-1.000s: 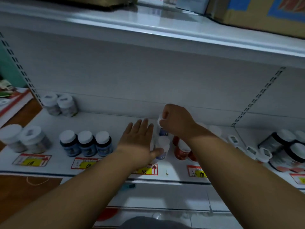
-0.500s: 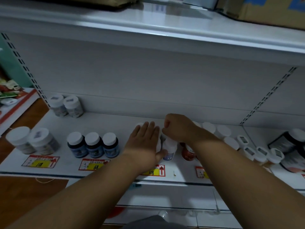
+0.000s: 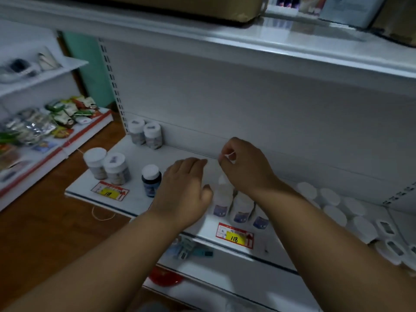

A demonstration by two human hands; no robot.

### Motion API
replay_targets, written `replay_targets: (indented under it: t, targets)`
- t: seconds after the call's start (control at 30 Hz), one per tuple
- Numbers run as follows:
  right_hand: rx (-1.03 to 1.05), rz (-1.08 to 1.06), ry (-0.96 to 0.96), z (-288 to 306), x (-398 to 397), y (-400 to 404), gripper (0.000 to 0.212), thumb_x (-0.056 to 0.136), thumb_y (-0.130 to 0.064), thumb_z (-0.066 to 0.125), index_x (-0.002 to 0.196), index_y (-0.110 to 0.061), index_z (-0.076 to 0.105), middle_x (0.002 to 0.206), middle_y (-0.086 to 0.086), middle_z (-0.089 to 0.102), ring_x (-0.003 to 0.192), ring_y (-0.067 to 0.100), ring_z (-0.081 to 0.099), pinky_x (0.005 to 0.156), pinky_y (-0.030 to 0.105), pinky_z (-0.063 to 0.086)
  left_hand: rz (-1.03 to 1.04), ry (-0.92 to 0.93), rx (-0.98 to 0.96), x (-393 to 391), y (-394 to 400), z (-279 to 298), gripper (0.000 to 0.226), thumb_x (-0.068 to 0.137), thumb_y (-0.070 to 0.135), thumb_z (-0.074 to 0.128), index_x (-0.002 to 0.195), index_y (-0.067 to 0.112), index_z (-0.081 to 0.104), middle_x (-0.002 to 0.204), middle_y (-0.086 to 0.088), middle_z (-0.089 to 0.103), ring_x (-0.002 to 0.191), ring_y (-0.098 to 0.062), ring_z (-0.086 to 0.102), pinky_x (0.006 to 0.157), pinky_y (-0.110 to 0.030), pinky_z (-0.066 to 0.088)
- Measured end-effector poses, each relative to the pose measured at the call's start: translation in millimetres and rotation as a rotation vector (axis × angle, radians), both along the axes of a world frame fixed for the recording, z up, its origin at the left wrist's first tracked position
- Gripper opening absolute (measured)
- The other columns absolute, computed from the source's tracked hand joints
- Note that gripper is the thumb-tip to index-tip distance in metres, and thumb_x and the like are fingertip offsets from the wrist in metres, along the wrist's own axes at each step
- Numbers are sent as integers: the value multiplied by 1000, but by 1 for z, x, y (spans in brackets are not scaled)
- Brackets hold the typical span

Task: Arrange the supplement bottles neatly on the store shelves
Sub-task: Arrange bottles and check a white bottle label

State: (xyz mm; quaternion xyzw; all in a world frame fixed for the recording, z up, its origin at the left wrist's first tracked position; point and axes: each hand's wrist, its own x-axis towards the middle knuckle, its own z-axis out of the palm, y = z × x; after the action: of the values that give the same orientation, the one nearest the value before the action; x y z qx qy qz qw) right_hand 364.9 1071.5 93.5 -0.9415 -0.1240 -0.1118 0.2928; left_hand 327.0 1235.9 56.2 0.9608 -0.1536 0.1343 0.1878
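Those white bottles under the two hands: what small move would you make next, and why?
Probably slide the left hand right, nudging the white bottle flush with its neighbours. The hand's flat fingers already rest against its side, while the right hand is curled above the row.

— What surrounds the unit?
— A white back panel [image 3: 225, 104] with slotted uprights [image 3: 112, 86], dim and bluish under weak light.
— And the floor?
— Brown wood floor [image 3: 45, 226], down left of the fingers.
— Anything further left?
— A second white shelving unit [image 3: 40, 70], and behind it a green wall [image 3: 90, 70].
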Motion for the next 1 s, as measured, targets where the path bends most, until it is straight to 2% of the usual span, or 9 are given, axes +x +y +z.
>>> replay_targets:
  t: [0.1,0.3,0.47,0.57,0.63,0.73,0.83,0.9,1.0]
  targets:
    - [-8,86,22,4,3,39,10,95,-31,54,97,-21,54,98,-5,57,90,9,53,62,19,33,119,30,-14,-5,34,2,63,84,42,41,142,17,42,141,-5,46,129,-26,39,107,-38,30]
    - [1,154,30,2,39,121,27,94,-35,57,115,-18,56,111,0,56,97,13,54,78,27,44,172,-1,-52,21,109,11,54,89,40,49,138,15,46,135,-7,51,124,-28,43,101,-37,34]
    - [-81,63,158,-14,113,192,42,90,-34,59,129,-19,51,125,7,52,103,20,56,74,25,38,96,-25,-67,53,176,21,48,90,35,55,135,18,48,129,-3,54,119,-24,46,97,-30,34]
    - [-171,-28,244,-28,151,223,43,92,-28,54,133,-17,48,130,13,49,109,27,55,81,29,43,47,-17,-71,69,207,25,47,91,36,55,134,21,47,129,2,53,119,-19,46,98,-27,34]
    - [-265,-69,294,-39,165,237,39,93,-24,51,131,-13,50,131,16,46,111,31,55,90,34,46,17,-3,-75,78,221,27,44,91,37,54,132,22,48,129,4,53,119,-16,45,96,-24,33]
    - [-358,-149,250,-52,173,250,30,89,-21,56,118,-11,55,124,16,45,105,33,56,93,38,48,-26,23,-72,89,234,26,42,92,37,52,131,23,48,130,5,51,120,-15,43,91,-19,27]
    - [-353,-199,195,-61,178,254,34,82,-22,67,113,-11,57,118,15,50,104,33,56,91,39,49,-35,71,-87,96,243,20,44,93,37,51,135,24,45,132,6,49,121,-13,38,90,-17,21]
    - [-353,-218,178,-64,180,251,34,82,-24,66,112,-11,56,115,15,54,105,33,56,88,38,49,-45,100,-95,100,249,16,47,93,38,51,137,25,42,134,6,48,123,-12,38,91,-17,21]
    - [-190,-276,134,-58,173,242,39,77,-32,67,108,-12,55,111,12,56,100,31,57,81,36,50,-55,139,-157,105,255,16,52,92,40,53,140,26,39,139,7,45,128,-11,37,101,-22,26]
